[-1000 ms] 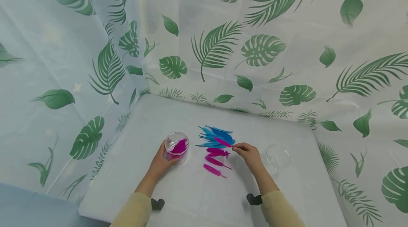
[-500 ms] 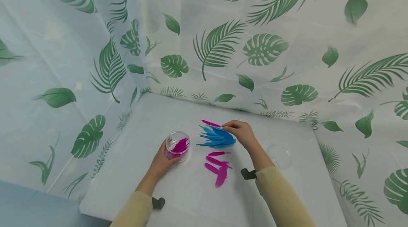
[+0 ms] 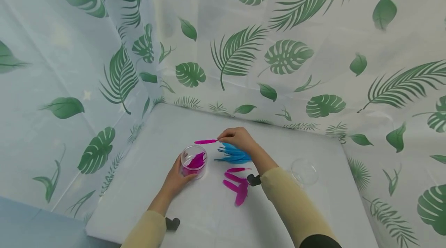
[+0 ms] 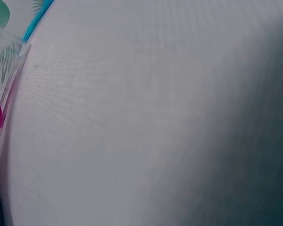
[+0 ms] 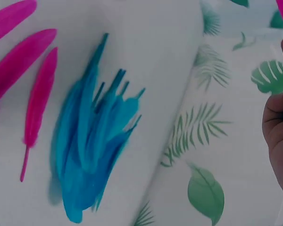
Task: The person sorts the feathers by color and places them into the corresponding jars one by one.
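My left hand (image 3: 177,178) holds a clear round jar (image 3: 193,162) on the table, fingers and thumb around its side. Inside the jar lie magenta feathers (image 3: 196,163); a sliver of the jar and its contents shows at the left edge of the left wrist view. My right hand (image 3: 237,139) pinches the quill end of a single magenta feather (image 3: 206,141), which points left just above and behind the jar's rim. Under the right hand sits a pile of blue feathers (image 5: 96,150), partly covered by the hand in the head view.
Several loose magenta feathers (image 3: 236,186) lie in front of the blue pile. A clear round lid (image 3: 304,171) rests on the white table (image 3: 278,217) to the right. Leaf-printed sheeting (image 3: 237,39) rises behind the table and along its left side.
My right hand has lifted the magenta feather off the near group and carried it back and left over the blue pile toward the jar. Another magenta feather shifted nearer me. The left hand stayed put.
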Demonstrator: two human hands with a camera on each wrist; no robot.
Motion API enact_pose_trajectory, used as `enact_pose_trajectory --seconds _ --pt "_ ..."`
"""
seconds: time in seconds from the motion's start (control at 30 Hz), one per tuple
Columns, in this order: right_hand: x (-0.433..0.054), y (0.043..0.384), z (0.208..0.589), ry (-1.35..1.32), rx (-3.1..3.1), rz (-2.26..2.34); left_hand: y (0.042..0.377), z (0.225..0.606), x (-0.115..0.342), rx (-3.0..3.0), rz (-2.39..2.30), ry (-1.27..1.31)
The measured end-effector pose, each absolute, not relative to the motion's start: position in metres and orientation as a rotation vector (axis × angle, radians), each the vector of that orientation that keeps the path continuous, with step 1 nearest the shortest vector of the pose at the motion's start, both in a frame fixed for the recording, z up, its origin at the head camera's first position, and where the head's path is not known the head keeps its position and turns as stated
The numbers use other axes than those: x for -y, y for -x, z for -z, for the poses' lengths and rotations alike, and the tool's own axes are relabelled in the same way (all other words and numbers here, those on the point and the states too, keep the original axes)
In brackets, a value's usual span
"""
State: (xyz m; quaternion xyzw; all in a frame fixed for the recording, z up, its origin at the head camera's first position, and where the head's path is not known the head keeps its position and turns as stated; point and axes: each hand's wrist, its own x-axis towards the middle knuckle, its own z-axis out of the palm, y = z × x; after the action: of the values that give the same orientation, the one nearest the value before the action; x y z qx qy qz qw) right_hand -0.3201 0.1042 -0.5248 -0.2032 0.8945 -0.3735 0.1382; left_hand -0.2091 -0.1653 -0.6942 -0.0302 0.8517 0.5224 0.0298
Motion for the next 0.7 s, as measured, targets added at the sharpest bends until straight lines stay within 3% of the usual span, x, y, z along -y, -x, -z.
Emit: enact_pose_trajectory --seconds 0.47,0.7 --pt "-0.04 0.297 0.542 1.39 -2.688 0.239 0.207 0.698 0.166 -2.601 -1.613 0.106" --pt "-0.027 0.292 0.551 1.258 -2.635 0.287 0.207 0.696 0.165 -2.617 -1.605 0.09"
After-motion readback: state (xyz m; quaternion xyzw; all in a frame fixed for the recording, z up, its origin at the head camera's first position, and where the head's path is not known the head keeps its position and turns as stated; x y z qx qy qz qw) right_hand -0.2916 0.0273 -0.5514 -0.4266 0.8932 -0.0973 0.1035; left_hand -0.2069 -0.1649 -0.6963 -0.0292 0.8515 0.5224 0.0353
